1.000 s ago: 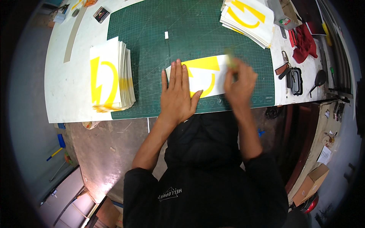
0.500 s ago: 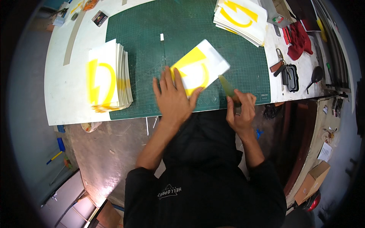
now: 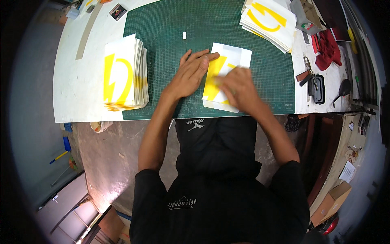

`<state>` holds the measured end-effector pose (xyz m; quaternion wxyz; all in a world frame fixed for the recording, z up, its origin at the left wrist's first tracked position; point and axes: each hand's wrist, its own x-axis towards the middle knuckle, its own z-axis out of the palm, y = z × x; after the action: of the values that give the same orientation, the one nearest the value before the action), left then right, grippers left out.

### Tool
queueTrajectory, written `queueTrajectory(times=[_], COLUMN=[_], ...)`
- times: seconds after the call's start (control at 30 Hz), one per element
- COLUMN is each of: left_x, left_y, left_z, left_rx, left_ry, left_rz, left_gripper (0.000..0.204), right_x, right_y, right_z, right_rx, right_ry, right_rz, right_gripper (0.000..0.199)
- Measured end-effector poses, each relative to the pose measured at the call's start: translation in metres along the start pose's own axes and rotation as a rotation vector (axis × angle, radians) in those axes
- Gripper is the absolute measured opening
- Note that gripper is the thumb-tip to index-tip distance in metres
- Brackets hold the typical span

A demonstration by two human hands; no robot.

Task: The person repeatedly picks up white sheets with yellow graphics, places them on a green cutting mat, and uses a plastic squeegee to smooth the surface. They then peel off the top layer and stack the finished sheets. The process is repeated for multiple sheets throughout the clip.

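A white folded paper piece with a yellow printed shape lies almost upright on the green cutting mat, near its front edge. My left hand is open, its fingers stretched out, the fingertips reaching the piece's upper left edge. My right hand is curled over the middle of the piece and blurred by motion. It held a flat yellow-green scraper half a second ago; the scraper is now hidden under the hand. A stack of similar printed pieces stands to the left, partly on the mat.
Another printed stack lies at the far right, beside a grey box. Along the right are a red cloth, keys, a black tray and a black spoon-shaped thing. A small white piece lies on the mat.
The paper piece has turned from slanted to nearly upright. My right hand has moved left from beside the piece onto it. My left hand has shifted up to its edge.
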<state>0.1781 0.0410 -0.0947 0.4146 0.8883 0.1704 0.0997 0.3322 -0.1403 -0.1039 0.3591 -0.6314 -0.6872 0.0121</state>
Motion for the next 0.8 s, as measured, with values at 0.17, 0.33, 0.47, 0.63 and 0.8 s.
queueTrajectory(times=[0.17, 0.33, 0.47, 0.63, 0.8], left_x=[-0.008, -0.006, -0.012, -0.027, -0.028], left_y=[-0.002, 0.002, 0.014, 0.03, 0.021], left_z=[0.005, 0.007, 0.004, 0.019, 0.028], left_rx=[0.108, 0.227, 0.383, 0.481, 0.391], left_ry=[0.051, 0.036, 0.01, 0.075, 0.098], left_rz=[0.075, 0.157, 0.206, 0.124, 0.155], left_gripper=[0.051, 0.064, 0.069, 0.067, 0.062], right_x=[-0.021, -0.065, -0.092, -0.106, -0.105], right_y=[0.004, -0.015, -0.048, -0.067, -0.063], right_z=[-0.034, -0.046, -0.057, -0.05, -0.034], right_rx=[-0.017, 0.046, 0.04, -0.255, -0.322], right_ry=[-0.074, -0.098, -0.099, -0.033, 0.039], right_rz=[0.101, 0.197, 0.228, 0.044, 0.034], right_gripper=[0.028, 0.033, 0.031, 0.033, 0.03])
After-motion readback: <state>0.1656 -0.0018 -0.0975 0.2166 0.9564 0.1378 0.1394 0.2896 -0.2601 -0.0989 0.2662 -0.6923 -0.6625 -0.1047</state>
